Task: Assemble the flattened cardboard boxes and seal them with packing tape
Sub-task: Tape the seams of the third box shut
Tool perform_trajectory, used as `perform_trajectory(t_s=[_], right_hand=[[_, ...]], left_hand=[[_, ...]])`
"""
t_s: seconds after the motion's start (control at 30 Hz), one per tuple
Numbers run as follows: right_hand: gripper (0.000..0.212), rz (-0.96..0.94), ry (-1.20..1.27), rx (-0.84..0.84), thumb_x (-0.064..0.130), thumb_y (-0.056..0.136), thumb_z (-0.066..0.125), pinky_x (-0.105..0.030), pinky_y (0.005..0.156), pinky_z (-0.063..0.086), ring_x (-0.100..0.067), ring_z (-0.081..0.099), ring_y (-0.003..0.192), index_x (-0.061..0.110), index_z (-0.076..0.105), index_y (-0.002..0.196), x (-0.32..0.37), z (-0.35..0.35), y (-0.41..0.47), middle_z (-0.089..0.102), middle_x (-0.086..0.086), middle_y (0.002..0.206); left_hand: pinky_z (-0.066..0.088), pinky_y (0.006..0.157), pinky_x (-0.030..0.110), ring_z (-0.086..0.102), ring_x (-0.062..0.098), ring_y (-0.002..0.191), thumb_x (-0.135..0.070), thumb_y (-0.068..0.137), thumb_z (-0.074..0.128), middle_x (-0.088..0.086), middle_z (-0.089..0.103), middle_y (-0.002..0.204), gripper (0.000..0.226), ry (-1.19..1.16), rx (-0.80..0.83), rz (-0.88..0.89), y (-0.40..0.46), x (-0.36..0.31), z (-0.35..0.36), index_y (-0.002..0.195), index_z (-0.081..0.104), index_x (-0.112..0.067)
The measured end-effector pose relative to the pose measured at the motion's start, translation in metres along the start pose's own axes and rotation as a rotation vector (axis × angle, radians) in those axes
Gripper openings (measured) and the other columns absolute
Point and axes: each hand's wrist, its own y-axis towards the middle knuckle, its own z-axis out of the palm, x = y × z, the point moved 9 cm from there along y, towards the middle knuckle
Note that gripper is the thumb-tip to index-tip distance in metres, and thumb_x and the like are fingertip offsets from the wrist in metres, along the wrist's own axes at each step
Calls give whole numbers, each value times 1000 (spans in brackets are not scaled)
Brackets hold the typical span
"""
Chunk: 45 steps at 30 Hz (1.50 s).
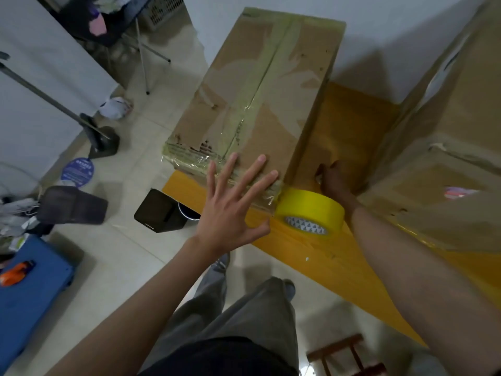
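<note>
At the centre of the frame we have the tall brown cardboard box [260, 104], assembled and lying on the yellow-orange desk [311, 253], its long axis running from lower centre toward the upper right. A strip of clear packing tape runs along its centre seam and wraps over the near end.

Our left hand [230, 204] is released, fingers spread straight, with the fingertips [261, 158] pressed flat on the box's near end over the taped edge. Our right hand [332, 177] reaches down along the box's right side, between it and the second large brown cardboard box [447, 158] at the right of the frame; it lies in deep shadow, so we cannot tell whether it grips anything or merely braces the wall.

Just beside the box's near right corner, between our two hands, stands the roll of yellow packing tape [310, 211], a clear strip still seeming to join it to the box. We judge the right hand the nearer to the roll for the next pull or tear.

Hidden from us: the box's far end, its underside, and the tape's free end, which glare makes hard to trace.
</note>
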Motion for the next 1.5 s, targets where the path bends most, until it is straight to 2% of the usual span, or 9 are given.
perform_trajectory(t_s=[0.17,0.33,0.43,0.77,0.87,1.07,1.2,1.3,1.5], right_hand=[[26,88,152,-80,17,98,58,-46,89,47,-42,56,113,-5,61,111,-12,-17,-16,60,-31,117],[28,87,518,-138,30,94,67,-24,55,45,3,59,56,5,72,105,19,-71,-42,70,-8,87],[16,99,652,-258,27,94,65,-24,56,39,2,51,54,14,75,99,35,-118,-70,63,14,68],[42,223,791,-529,0,102,38,-42,103,48,-28,59,114,12,57,138,79,-166,-212,53,-17,136],[35,279,816,-604,1,102,44,-28,90,54,-23,65,103,10,62,130,95,-149,-250,58,-16,130],[24,441,816,-756,9,98,59,-26,81,51,-19,63,98,15,69,119,118,-112,-303,69,-6,117],[20,503,857,-815,11,92,66,-25,70,51,-18,65,88,14,72,112,130,-90,-310,73,-5,104],[18,525,927,-859,13,90,70,-12,59,44,-14,64,80,13,71,108,135,-78,-307,71,-1,97],[12,540,954,-888,15,89,73,-21,54,46,-12,62,72,11,63,96,145,-68,-295,69,-3,88]], left_hand=[[10,113,72,9,38,152,-62,78,60,-4,20,165,87,17,34,2,0,-1,-2,155,31,-32],[7,115,70,0,35,154,-63,81,56,-6,10,167,90,20,140,26,-1,-2,-7,158,20,-33],[3,119,65,-4,33,154,-66,83,48,-4,4,168,91,2,223,65,-1,-4,-11,159,14,-31],[31,118,44,44,23,138,-50,96,44,2,43,151,55,-275,377,321,58,-29,-40,139,48,-17],[49,87,37,61,23,101,-43,100,52,4,52,141,49,-351,562,419,90,-48,-31,144,45,-23],[49,82,20,65,6,93,-53,71,82,-7,72,100,51,-300,945,630,123,-101,8,111,72,-23],[47,62,33,55,15,64,-82,42,65,-7,61,65,67,-68,915,708,124,-121,22,69,64,-21],[49,55,30,63,17,62,-85,37,66,-4,68,62,76,-34,888,699,126,-127,26,67,70,-15],[53,63,39,65,24,72,-69,50,82,5,69,74,66,-27,890,717,120,-126,29,80,72,-11]])
